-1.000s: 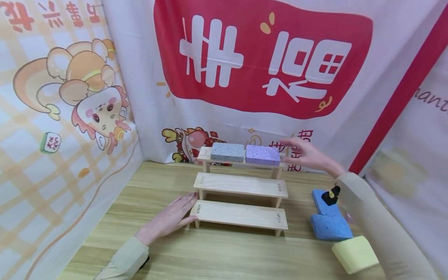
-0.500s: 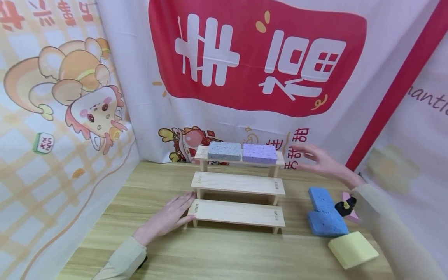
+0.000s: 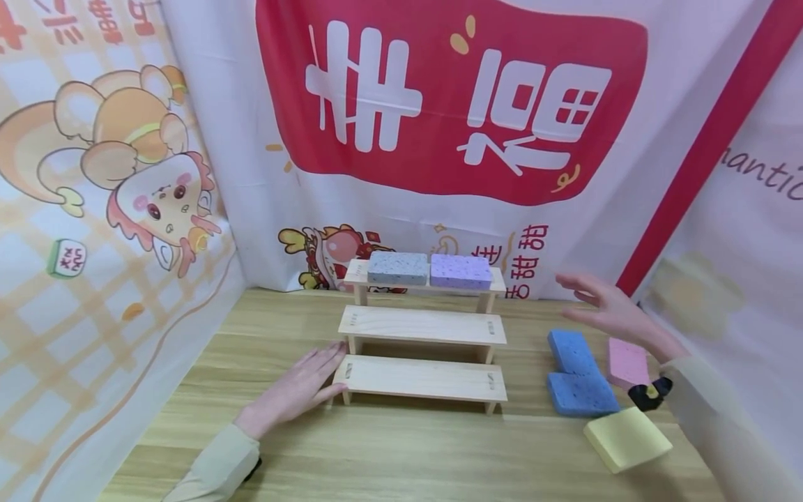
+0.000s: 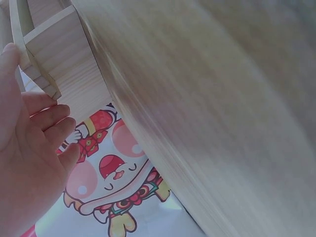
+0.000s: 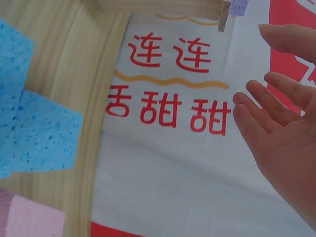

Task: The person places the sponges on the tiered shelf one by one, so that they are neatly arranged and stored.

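Wooden rack [image 3: 422,326] on desk [image 3: 439,453]; grey sponge [image 3: 397,269] and purple sponge [image 3: 461,272] on top tier.
Left hand [image 3: 295,389], fingers extended, touches rack at 8 o'clock; right hand [image 3: 605,310] empty, held wide, at 3 o'clock; yellow sponge [image 3: 627,439] at 4 o'clock.

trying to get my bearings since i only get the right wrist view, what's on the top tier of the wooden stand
Observer: A gray-blue sponge sits there, just left of the purple sponge in the head view.
Operator: ok and where's the left hand
Observer: At the left end of the bottom tier, its fingers stretched toward the wood.
Operator: anything loose off to the right that i'm missing
Observer: Yes, a pale yellow block lies on the table, on the near side of the blue sponges.
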Demonstrator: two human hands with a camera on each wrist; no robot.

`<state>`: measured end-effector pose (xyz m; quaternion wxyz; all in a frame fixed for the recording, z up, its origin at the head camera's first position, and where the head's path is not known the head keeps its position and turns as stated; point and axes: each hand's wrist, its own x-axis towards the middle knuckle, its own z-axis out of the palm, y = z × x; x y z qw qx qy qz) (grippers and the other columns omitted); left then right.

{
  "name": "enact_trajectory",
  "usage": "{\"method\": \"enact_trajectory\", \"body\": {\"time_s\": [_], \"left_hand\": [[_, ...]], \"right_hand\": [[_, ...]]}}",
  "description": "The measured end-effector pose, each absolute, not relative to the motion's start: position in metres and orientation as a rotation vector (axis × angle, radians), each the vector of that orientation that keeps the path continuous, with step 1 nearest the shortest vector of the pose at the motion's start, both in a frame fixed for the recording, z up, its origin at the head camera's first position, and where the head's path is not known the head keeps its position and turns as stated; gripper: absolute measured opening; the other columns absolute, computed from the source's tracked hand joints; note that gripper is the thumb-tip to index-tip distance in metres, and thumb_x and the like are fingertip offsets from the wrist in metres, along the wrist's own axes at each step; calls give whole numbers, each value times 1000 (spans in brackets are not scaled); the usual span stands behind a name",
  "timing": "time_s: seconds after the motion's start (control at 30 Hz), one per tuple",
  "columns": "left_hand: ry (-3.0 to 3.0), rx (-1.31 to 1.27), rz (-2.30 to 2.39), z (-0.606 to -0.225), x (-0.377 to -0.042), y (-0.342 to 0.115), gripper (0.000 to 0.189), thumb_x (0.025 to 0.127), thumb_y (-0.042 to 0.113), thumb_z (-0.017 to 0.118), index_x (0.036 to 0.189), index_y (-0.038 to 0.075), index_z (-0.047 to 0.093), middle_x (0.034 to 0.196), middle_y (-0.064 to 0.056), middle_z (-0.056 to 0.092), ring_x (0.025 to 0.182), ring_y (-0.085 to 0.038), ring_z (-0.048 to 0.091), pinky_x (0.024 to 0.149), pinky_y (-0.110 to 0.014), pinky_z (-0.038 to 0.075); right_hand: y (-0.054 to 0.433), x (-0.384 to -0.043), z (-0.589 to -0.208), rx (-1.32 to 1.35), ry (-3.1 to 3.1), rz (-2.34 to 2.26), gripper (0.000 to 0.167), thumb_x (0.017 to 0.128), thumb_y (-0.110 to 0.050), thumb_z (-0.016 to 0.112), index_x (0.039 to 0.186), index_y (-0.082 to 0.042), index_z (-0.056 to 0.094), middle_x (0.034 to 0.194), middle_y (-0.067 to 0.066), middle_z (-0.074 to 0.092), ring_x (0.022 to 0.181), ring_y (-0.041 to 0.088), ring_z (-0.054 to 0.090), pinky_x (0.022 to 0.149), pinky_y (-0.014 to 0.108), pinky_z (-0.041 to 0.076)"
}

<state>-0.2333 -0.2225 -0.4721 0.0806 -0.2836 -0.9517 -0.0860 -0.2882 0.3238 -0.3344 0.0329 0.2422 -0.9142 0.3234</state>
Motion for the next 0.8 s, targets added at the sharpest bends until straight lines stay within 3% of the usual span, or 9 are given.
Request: {"method": "enact_trajectory", "body": {"time_s": [0.07,0.13,0.27,0.4,0.63,0.8], "left_hand": [[-2843,-848,-264,-472,-233,-222,74,100,50,48,152,0,34,160,-18,32,148,-33,36,123,-52,29],[-2844,-846,-272,-473,-233,-223,74,100,50,49,152,0,34,160,-17,33,148,-33,37,123,-53,29],[-2854,-831,-273,-473,-233,-223,74,101,50,48,152,1,33,160,-18,32,148,-33,36,123,-53,29],[-2866,-824,-258,-472,-234,-224,74,101,51,47,153,1,33,160,-17,31,148,-33,35,123,-53,29],[-2849,-837,-233,-472,-234,-224,73,100,49,50,152,1,34,159,-18,34,148,-32,36,122,-52,30],[-2843,-846,-233,-473,-235,-223,73,101,50,48,152,1,34,160,-17,33,148,-32,36,123,-52,30]], "right_hand": [[331,-285,-338,733,-2807,983,68,92,-26,71,150,-10,40,152,18,44,132,36,45,95,-3,32],[338,-281,-342,723,-2803,981,67,92,-24,71,150,-9,40,151,19,45,132,35,46,95,-4,32],[353,-272,-350,669,-2818,954,68,92,-27,71,150,-11,40,150,17,47,127,3,48,94,-4,33],[366,-262,-357,662,-2796,963,66,91,-23,72,148,-8,42,147,14,50,117,-24,38,93,-4,36],[388,-247,-375,773,-2686,993,58,89,-6,71,140,5,47,133,-36,43,118,-26,41,95,-6,36],[401,-235,-391,834,-2630,1046,56,87,3,70,136,14,46,133,-40,43,121,-25,41,96,-6,36]]}}
